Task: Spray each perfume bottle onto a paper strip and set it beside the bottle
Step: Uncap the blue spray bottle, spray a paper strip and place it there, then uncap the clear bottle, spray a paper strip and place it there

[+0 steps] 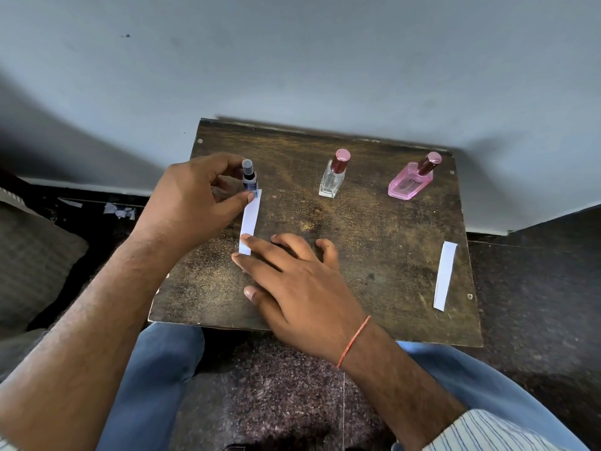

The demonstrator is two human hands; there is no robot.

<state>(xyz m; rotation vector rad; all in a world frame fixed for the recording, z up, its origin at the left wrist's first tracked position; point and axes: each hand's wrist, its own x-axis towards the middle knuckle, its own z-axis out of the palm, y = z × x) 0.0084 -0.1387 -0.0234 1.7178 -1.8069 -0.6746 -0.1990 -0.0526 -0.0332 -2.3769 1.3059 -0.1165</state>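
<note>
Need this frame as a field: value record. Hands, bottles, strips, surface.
left hand: grips blue bottle, thumb and fingers around it
right hand: fingers flat on near end of left strip
left strip: lies on board, far end at blue bottle's base
clear bottle: upright, red cap on, no strip beside it
pink bottle: upright, red cap on
right strip: flat near board's right edge, untouched
board: dark worn wood
</note>
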